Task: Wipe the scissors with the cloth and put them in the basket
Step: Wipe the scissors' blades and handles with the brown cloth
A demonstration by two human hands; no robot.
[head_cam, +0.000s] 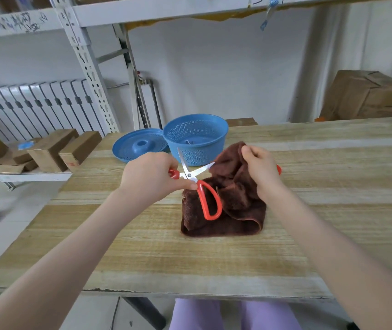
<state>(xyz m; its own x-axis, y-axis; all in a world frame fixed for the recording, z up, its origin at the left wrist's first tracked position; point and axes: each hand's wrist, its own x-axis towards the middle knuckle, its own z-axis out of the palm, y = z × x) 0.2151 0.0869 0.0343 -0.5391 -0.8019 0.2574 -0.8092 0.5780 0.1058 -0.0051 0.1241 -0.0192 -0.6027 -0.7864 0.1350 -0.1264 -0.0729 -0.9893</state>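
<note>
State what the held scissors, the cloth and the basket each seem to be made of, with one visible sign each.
Red-handled scissors: shiny steel-looking blades, glossy handles, probably plastic. Brown fuzzy cloth: soft pile fabric, perhaps microfibre; it folds limply. Blue round perforated basket: moulded plastic, judging by uniform colour and fine holes.

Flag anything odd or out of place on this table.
The red-handled steel scissors are held with blades spread wide, one bare tip aimed at the brown towelling cloth bunched in the right hand. The blue perforated lid lies off, beside the blue perforated basket.
</note>
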